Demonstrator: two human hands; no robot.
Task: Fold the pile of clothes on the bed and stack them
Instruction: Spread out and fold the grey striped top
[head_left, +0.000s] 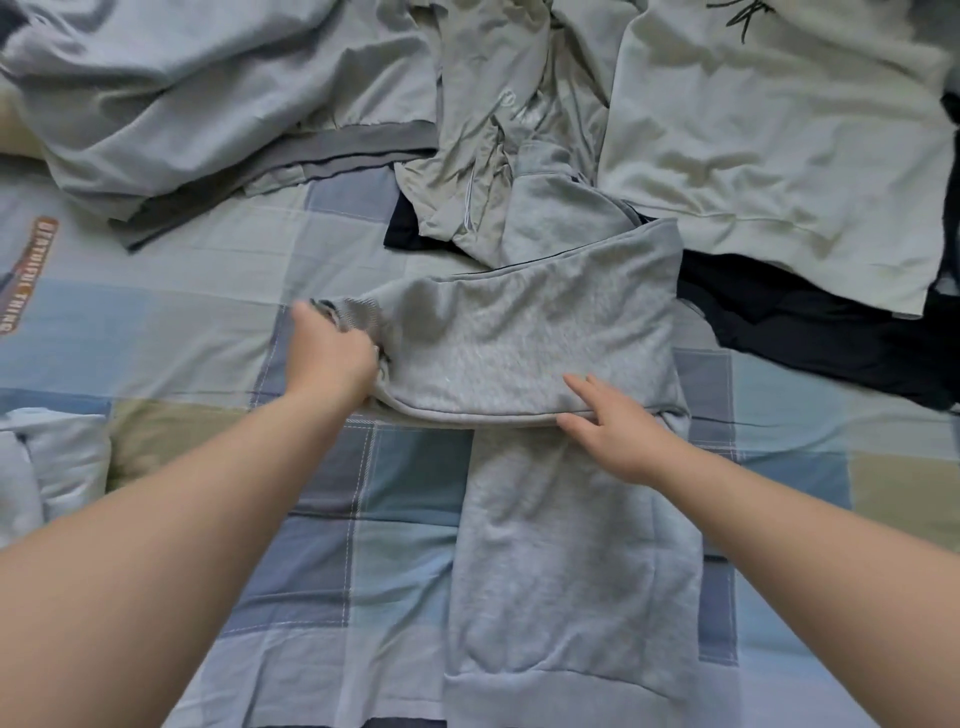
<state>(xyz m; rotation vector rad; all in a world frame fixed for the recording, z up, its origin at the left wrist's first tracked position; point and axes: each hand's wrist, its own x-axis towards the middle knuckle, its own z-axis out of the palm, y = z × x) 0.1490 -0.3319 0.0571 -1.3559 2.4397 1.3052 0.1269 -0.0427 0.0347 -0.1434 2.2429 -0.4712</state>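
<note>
Sweatshirt (524, 338) lies half-folded mid-bed (337, 234), probably soft, thick and limp, so best held at seams. Left hand (332, 358) grips its cuff (345, 312) with curled fingers; right hand (613, 436) presses the fold, fingers straight.

A single wide-angle camera sat on the person's head, facing forward and steeply down over the bed (156, 322). It was close: both forearms entered from the bottom corners, the left hand (332, 353) and right hand (618, 436) sat mid-frame on the grey sweatshirt (519, 338), and the pile of clothes (519, 104) ran along the top edge.
</note>
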